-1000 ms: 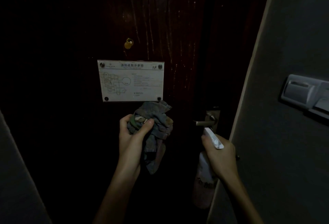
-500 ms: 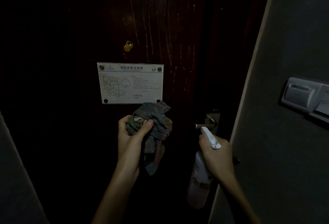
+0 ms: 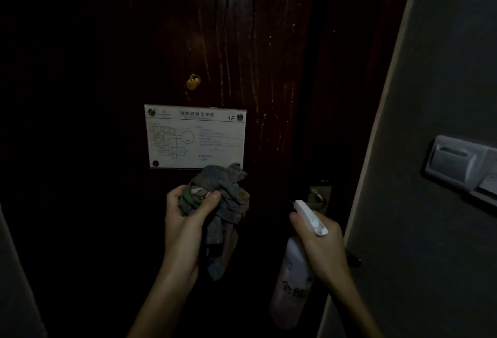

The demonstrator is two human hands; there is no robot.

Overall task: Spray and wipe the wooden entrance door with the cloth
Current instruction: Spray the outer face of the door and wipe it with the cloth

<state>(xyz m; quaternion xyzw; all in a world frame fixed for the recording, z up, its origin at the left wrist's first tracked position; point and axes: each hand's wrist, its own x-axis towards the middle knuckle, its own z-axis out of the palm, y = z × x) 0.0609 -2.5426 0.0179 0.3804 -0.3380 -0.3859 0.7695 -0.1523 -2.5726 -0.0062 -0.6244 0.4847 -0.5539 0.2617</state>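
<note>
Cloth [image 3: 226,203] and spray bottle [image 3: 293,270] held up at the dark wooden door [image 3: 242,55].
Closest, the left hand [image 3: 185,219] has its fingers [image 3: 174,195] curled tight round the cloth. It looks soft, light and floppy, so a full fistful is the best hold; a loose tail hangs below the fingers. To their right, the right hand [image 3: 320,241] wraps the neck of the spray bottle, which looks smooth and maybe slippery. Just above the left fingers is a stiff sign [image 3: 196,136], and its edge could catch the cloth. Past the right fingers sit the door handle [image 3: 318,198] and a wall [image 3: 430,95], so there is little room that side. Higher up, the wooden door shows shiny streaks and lots of room to wipe.
</note>
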